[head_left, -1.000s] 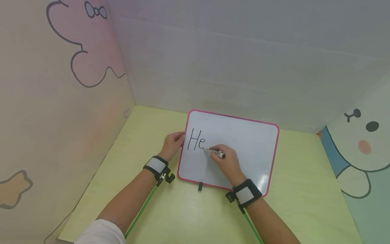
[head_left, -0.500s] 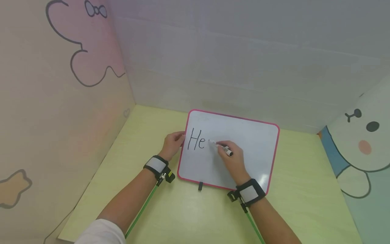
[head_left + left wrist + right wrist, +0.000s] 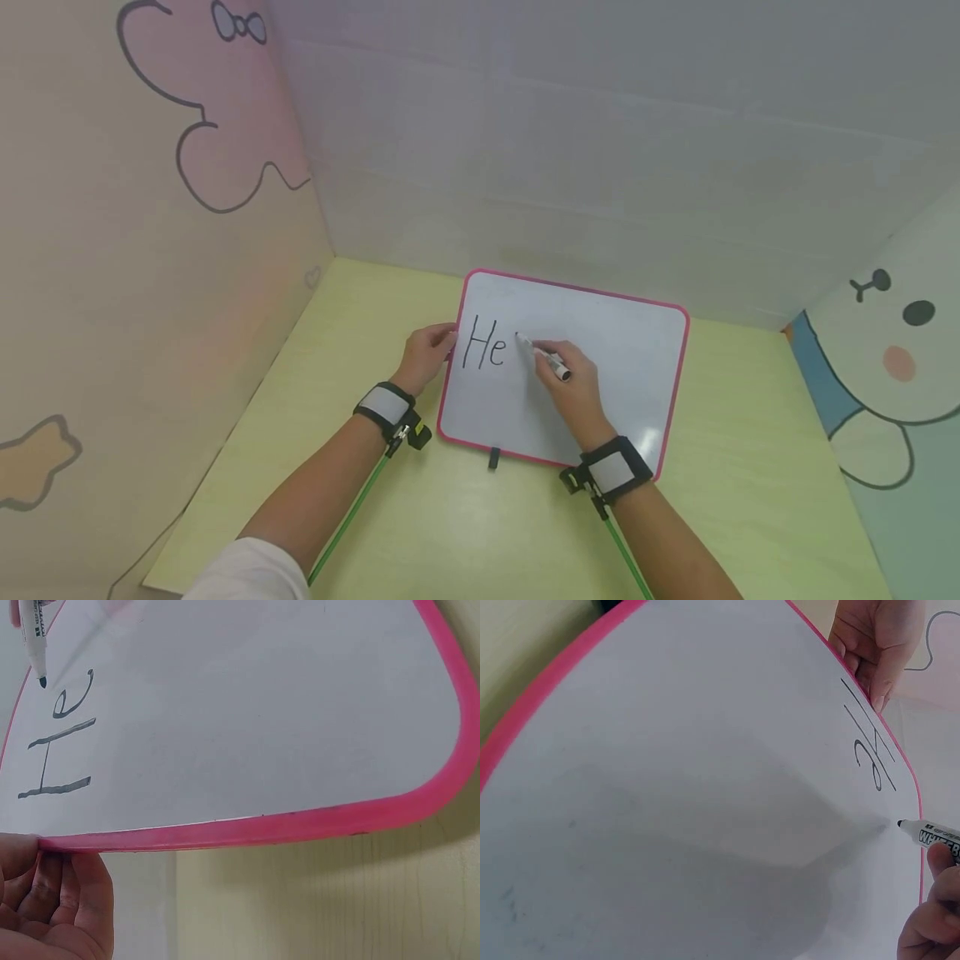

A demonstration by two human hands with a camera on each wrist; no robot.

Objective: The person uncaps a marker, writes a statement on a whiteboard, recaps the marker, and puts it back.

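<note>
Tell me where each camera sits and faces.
Head: head-worn, facing forward and down at the whiteboard; forearms, left hand, right hand show.
Left wrist: on that wrist, facing the whiteboard's left edge; both hands partly show.
Right wrist: on that wrist, facing across the whiteboard; both hands show.
Wrist views share the marker and "He".

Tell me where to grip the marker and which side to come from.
The marker is probably best pinched on its barrel, just behind the tapered front, coming from the right. It is slim and slants over the whiteboard, its dark tip pointing left and away in the head view, so the right side keeps clear of the letters. The right hand pinches it that way.
</note>
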